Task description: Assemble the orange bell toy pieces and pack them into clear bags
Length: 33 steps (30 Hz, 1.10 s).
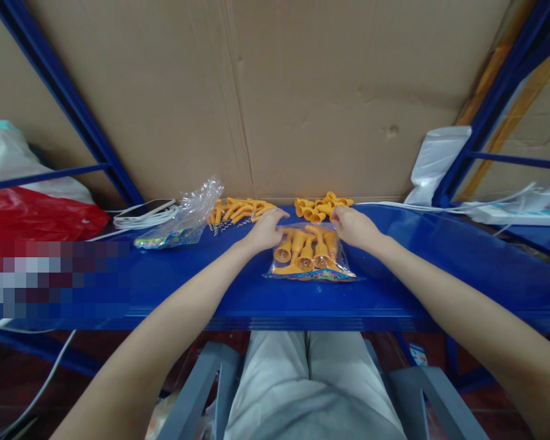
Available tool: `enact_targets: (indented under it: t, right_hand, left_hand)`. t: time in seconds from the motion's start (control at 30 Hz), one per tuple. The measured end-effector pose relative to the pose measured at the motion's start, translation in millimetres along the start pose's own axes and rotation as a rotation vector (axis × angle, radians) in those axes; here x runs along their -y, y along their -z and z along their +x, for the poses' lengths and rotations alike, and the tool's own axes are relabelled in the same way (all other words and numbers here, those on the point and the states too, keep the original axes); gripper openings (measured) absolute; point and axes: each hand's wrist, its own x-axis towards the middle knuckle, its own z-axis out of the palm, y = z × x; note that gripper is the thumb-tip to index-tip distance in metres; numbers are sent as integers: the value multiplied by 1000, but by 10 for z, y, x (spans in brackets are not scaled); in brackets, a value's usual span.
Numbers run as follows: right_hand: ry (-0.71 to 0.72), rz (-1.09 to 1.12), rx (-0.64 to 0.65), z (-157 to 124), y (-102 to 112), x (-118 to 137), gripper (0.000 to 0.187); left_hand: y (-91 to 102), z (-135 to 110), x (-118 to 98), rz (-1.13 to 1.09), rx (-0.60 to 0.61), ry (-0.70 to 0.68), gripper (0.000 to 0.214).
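Observation:
A clear plastic bag [312, 252] lies on the blue shelf, filled with several orange funnel-shaped pieces and orange handles. Its coloured printed strip faces me. At the bag's far left corner is my left hand [266, 232], thumb and forefinger apart. My right hand [354, 226] has its fingers curled at the far right corner, seemingly on the plastic; the fingertips are partly hidden. Just behind that hand sits a pile of orange funnel-shaped pieces [318, 208]. Orange handles with metal corkscrew spirals [241, 211] lie in a heap behind my left hand.
Another clear bag [183, 220] with a printed strip lies left, beside a coiled white cable [144, 215]. Cardboard [302, 110] closes off the back. Blue uprights flank the shelf [421, 263]. A white packet [437, 162] leans right; a red bag [36, 217] is far left.

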Motion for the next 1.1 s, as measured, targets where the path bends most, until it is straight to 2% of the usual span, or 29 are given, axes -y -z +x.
enact_targets:
  t: [0.07, 0.13, 0.23, 0.4, 0.53, 0.8, 0.97, 1.1]
  right_hand:
    - [151, 96, -46, -4, -21, 68, 31]
    - [291, 173, 4, -2, -69, 126, 34]
    - [395, 200, 101, -1, -122, 162, 36]
    - [473, 175, 171, -1, -69, 113, 37]
    - [435, 96, 202, -25, 19, 124, 37]
    - [211, -199, 229, -113, 112, 285, 45]
    - [233, -87, 214, -93, 63, 231, 41]
    - [231, 38, 214, -44, 16, 109, 41]
  left_hand:
    - [-6, -4, -134, -76, 71, -139, 34]
    - [-46, -6, -252, -111, 174, -204, 31]
    - [-104, -12, -347, -83, 236, -211, 32]
    - [-75, -41, -393, -3, 219, -199, 36]
    - [-9, -72, -473, 89, 206, -101, 36]
    - [33, -101, -605, 300, 167, 160, 44]
    - [27, -109, -628, 304, 184, 303, 53]
    - [38, -118, -615, 276, 217, 316, 56]
